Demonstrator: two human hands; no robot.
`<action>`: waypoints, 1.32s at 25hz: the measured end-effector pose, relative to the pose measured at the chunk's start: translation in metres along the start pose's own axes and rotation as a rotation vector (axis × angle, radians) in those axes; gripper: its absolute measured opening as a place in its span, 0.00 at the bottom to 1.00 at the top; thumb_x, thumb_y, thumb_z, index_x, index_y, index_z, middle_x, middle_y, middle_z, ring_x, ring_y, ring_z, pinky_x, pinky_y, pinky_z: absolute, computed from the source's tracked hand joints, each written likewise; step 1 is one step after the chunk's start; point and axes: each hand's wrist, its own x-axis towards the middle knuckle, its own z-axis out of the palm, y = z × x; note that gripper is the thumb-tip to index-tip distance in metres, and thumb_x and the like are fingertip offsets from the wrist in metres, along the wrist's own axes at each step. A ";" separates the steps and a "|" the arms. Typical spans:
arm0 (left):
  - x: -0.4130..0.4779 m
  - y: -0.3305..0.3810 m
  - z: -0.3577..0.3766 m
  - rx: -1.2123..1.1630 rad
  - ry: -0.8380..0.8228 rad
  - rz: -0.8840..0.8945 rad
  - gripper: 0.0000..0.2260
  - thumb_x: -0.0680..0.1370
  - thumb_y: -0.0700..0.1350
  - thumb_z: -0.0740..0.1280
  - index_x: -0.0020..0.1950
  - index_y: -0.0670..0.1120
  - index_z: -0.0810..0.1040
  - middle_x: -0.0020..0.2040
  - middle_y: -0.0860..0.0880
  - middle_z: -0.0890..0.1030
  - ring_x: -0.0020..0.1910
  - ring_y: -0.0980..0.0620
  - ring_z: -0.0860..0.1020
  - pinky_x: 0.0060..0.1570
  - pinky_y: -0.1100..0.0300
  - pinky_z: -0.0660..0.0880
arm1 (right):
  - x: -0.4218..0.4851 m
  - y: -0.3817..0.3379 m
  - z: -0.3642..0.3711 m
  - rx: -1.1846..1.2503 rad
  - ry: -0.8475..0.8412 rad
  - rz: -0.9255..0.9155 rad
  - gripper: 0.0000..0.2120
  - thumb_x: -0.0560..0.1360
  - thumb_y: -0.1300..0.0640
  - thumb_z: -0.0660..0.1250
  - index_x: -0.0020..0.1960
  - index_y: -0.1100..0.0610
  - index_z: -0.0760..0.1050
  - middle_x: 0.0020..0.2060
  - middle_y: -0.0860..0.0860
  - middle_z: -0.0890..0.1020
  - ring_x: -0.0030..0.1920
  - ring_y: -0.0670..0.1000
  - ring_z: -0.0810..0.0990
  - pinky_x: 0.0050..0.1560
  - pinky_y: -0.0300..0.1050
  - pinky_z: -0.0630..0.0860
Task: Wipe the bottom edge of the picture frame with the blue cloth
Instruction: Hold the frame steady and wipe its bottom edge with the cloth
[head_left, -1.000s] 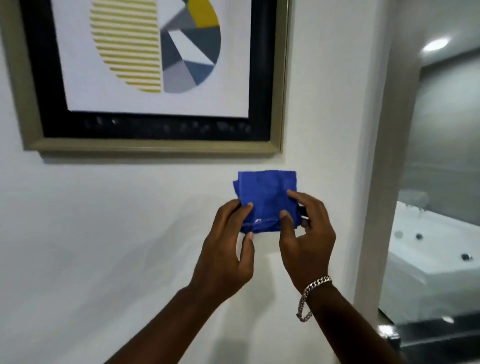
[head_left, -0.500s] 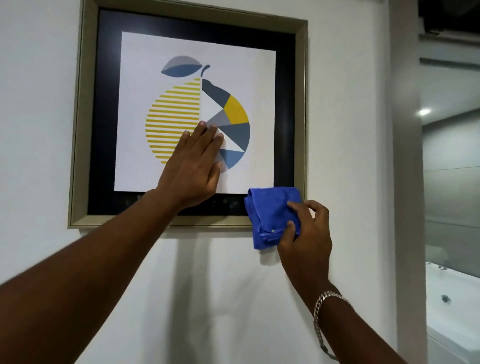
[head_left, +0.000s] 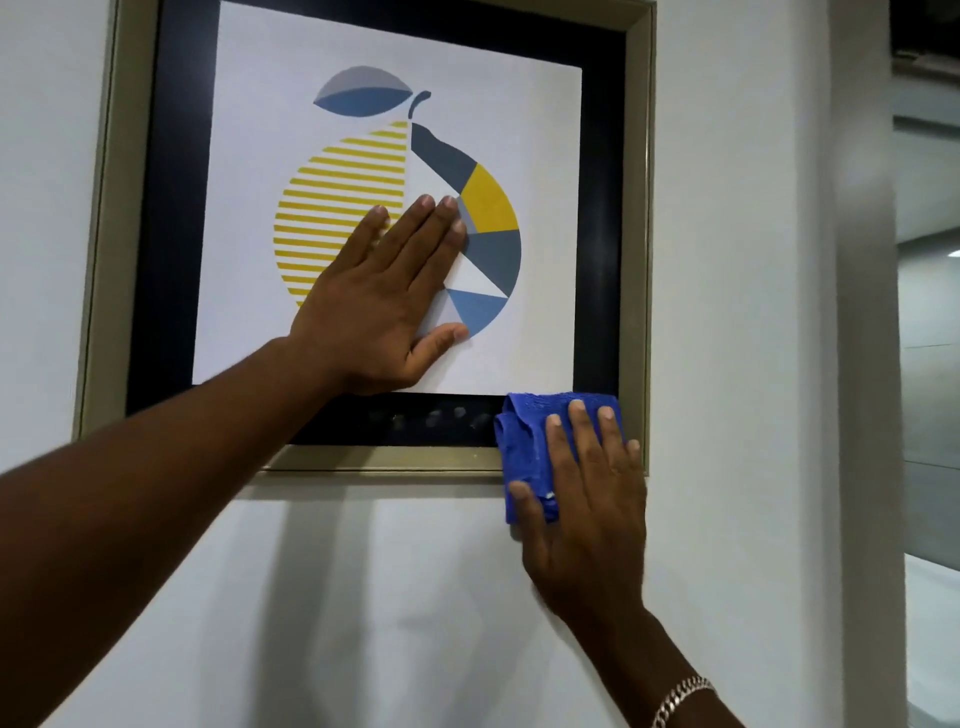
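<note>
A picture frame (head_left: 111, 218) with a dull gold border and black mat hangs on the white wall, showing a striped yellow pear print. My left hand (head_left: 387, 299) lies flat on the print, fingers spread, holding nothing. My right hand (head_left: 584, 509) presses the folded blue cloth (head_left: 524, 447) against the frame's bottom right corner, covering the gold bottom edge (head_left: 384, 458) there. The cloth hangs a little below the frame onto the wall. Smudges show on the black mat left of the cloth.
The white wall (head_left: 363, 597) ends at a corner (head_left: 862, 364) right of the frame. Beyond it, at the far right, is a dim room behind glass (head_left: 930, 312).
My left hand left the cloth and went flat onto the print. My right hand carried the cloth up from below the frame and now presses it on the bottom right corner.
</note>
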 end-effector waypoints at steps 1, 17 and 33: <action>-0.001 0.000 0.001 0.014 0.009 0.000 0.37 0.80 0.64 0.47 0.80 0.41 0.48 0.82 0.41 0.52 0.81 0.44 0.50 0.79 0.41 0.53 | 0.004 -0.006 0.005 0.012 0.032 0.052 0.29 0.81 0.40 0.50 0.74 0.57 0.64 0.76 0.56 0.65 0.78 0.58 0.57 0.79 0.56 0.52; 0.001 -0.030 0.004 0.032 0.067 0.180 0.38 0.80 0.66 0.45 0.80 0.40 0.48 0.82 0.41 0.51 0.81 0.43 0.50 0.79 0.39 0.52 | 0.006 -0.032 0.038 0.124 0.319 0.153 0.19 0.80 0.42 0.56 0.63 0.51 0.76 0.66 0.56 0.77 0.72 0.58 0.67 0.70 0.64 0.64; 0.001 -0.040 0.000 0.056 0.059 0.258 0.38 0.80 0.65 0.44 0.80 0.40 0.47 0.82 0.39 0.51 0.81 0.42 0.49 0.79 0.40 0.52 | -0.002 -0.043 0.038 0.147 0.300 0.045 0.19 0.83 0.47 0.54 0.65 0.53 0.76 0.66 0.56 0.77 0.72 0.58 0.68 0.74 0.61 0.62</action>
